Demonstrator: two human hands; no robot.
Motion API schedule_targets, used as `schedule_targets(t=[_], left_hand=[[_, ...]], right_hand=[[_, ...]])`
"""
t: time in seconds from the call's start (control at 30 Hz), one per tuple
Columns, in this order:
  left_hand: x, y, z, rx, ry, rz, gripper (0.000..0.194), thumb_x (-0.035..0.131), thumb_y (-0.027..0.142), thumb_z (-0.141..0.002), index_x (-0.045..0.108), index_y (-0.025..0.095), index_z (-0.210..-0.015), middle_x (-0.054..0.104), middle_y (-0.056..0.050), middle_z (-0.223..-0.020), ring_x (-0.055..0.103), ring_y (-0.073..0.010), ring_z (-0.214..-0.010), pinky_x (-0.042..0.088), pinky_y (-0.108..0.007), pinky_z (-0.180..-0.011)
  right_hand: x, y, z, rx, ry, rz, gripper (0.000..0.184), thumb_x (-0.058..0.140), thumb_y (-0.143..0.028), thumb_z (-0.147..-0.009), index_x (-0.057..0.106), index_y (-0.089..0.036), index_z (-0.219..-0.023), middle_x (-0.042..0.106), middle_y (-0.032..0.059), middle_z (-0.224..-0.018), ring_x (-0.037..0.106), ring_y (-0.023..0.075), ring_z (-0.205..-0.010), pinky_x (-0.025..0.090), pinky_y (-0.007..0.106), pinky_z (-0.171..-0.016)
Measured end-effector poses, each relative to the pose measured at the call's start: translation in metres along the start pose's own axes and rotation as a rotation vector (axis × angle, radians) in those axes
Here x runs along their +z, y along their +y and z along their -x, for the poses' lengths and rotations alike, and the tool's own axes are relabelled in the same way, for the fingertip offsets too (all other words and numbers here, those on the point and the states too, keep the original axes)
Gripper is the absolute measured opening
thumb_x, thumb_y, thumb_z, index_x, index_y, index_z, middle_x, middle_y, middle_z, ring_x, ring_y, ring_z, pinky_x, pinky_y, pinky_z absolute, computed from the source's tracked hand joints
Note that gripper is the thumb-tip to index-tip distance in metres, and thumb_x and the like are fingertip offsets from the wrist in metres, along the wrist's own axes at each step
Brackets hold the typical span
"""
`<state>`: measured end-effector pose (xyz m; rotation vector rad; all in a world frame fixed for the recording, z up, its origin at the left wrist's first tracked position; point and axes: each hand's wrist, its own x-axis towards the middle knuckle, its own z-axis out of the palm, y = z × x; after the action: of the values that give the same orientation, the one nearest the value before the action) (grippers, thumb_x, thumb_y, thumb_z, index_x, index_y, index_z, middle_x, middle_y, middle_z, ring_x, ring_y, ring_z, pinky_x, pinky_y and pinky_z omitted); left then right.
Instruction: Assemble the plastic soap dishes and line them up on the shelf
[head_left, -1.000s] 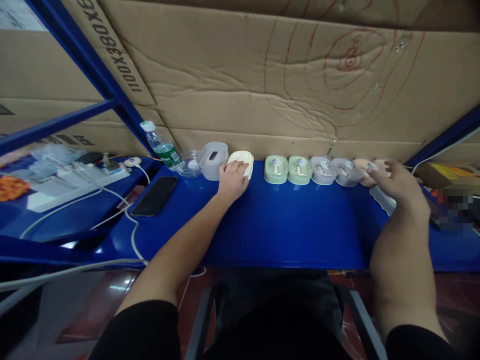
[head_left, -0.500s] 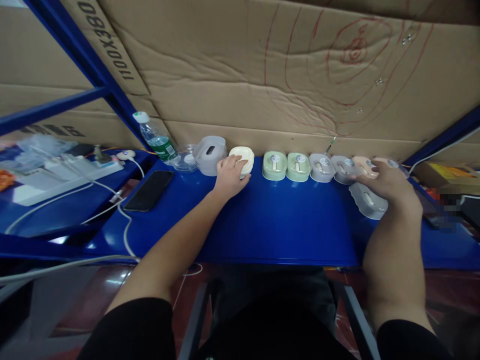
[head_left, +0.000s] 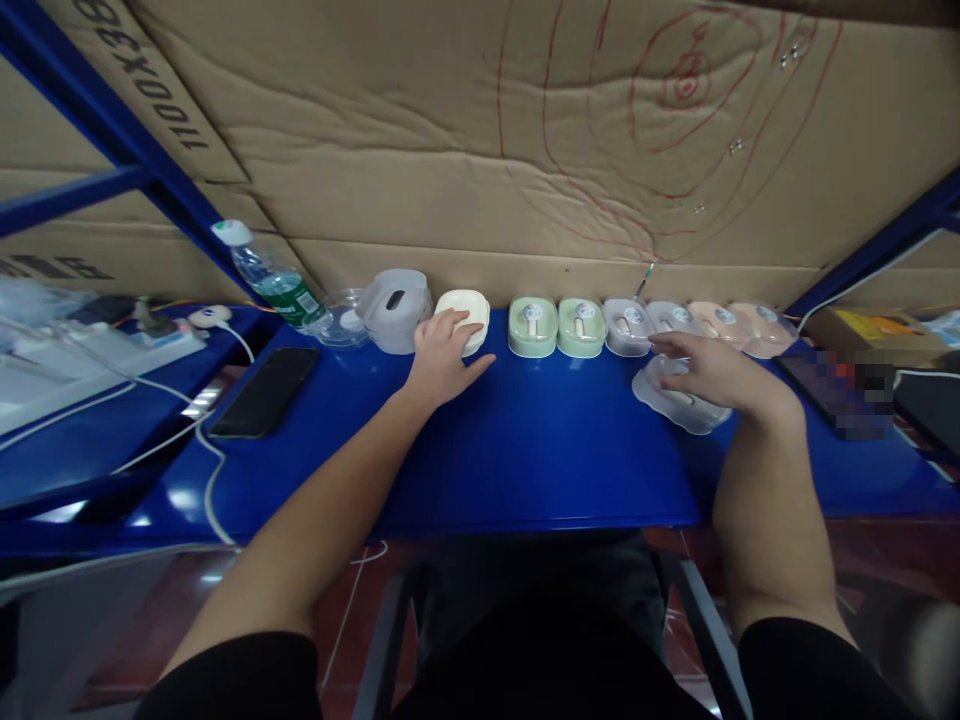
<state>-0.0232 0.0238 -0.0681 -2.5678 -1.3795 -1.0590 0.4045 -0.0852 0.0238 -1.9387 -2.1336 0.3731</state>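
My left hand (head_left: 442, 365) rests its spread fingers on a cream box (head_left: 471, 306); the thumb points away to the right. Under the fingers of my right hand (head_left: 712, 372) is a clear, greyish plastic lid (head_left: 679, 405), tilted in front of the row of boxes. The fingers partly cover the lid, so the exact grip is hard to see. Behind it stand a grey box (head_left: 627, 325) and a second grey box (head_left: 670, 316). Two peach boxes (head_left: 761, 328) come further right, and two green boxes (head_left: 532, 330) stand between my hands.
Left of the cream box are nested grey translucent containers (head_left: 397, 318), a clear plastic lid (head_left: 349, 322) and a water bottle (head_left: 279, 290). A black phone (head_left: 264, 392) lies on the blue table (head_left: 540, 460). Cardboard (head_left: 420, 140) walls the back; a white power strip (head_left: 161, 355) sits left.
My right hand has moved left from the peach boxes, and the clear lid has shifted left with it. My left hand stays at the cream box. The whole view has turned slightly.
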Motion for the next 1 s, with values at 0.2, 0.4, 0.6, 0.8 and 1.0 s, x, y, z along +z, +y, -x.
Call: schedule_targets(t=[0.2, 0.4, 0.6, 0.8, 1.0], left_hand=[[0.0, -0.001, 0.001, 0.029, -0.013, 0.009, 0.051, 0.08, 0.052, -0.089, 0.067, 0.028, -0.133, 0.062, -0.017, -0.152, 0.051, -0.0444, -0.146, 0.039, -0.063, -0.117], [-0.003, 0.004, 0.0, 0.068, 0.022, 0.015, 0.052, 0.077, 0.058, -0.092, 0.066, 0.03, -0.135, 0.063, -0.016, -0.151, 0.052, -0.0421, -0.146, 0.038, -0.061, -0.118], [-0.013, 0.029, 0.004, 0.298, -0.033, 0.088, 0.074, 0.068, 0.077, -0.092, 0.061, 0.027, -0.145, 0.061, -0.016, -0.153, 0.053, -0.0403, -0.146, 0.038, -0.06, -0.122], [-0.018, 0.043, 0.008, 0.412, -0.101, 0.138, 0.083, 0.065, 0.083, -0.091, 0.059, 0.025, -0.149, 0.062, -0.017, -0.153, 0.053, -0.041, -0.146, 0.04, -0.062, -0.122], [-0.015, 0.053, 0.009, 0.442, -0.264, 0.211, 0.093, 0.072, 0.082, -0.087, 0.052, 0.025, -0.157, 0.06, -0.018, -0.156, 0.06, -0.0388, -0.14, 0.049, -0.059, -0.118]], right_hand=[[0.013, -0.025, 0.001, -0.185, 0.129, 0.026, 0.082, 0.086, -0.049, -0.081, 0.059, -0.029, -0.156, 0.067, 0.0097, -0.156, 0.064, 0.0449, -0.141, 0.052, 0.065, -0.117], [0.028, -0.035, -0.006, -0.118, 0.04, 0.118, 0.068, 0.077, -0.063, -0.09, 0.068, -0.024, -0.146, 0.078, 0.014, -0.137, 0.073, 0.0454, -0.125, 0.059, 0.06, -0.105], [0.056, -0.076, -0.012, -0.406, 0.159, 0.006, 0.101, 0.074, -0.073, -0.09, 0.037, -0.024, -0.17, 0.059, 0.017, -0.162, 0.056, 0.0465, -0.148, 0.042, 0.071, -0.123], [0.065, -0.057, -0.018, -0.389, 0.041, 0.056, 0.112, 0.086, -0.075, -0.074, 0.042, -0.033, -0.169, 0.056, 0.0132, -0.165, 0.049, 0.0545, -0.151, 0.03, 0.083, -0.124], [0.089, -0.082, -0.022, -0.455, 0.01, -0.068, 0.12, 0.085, -0.077, -0.074, 0.038, -0.022, -0.171, 0.05, 0.0198, -0.168, 0.049, 0.0512, -0.152, 0.044, 0.072, -0.122]])
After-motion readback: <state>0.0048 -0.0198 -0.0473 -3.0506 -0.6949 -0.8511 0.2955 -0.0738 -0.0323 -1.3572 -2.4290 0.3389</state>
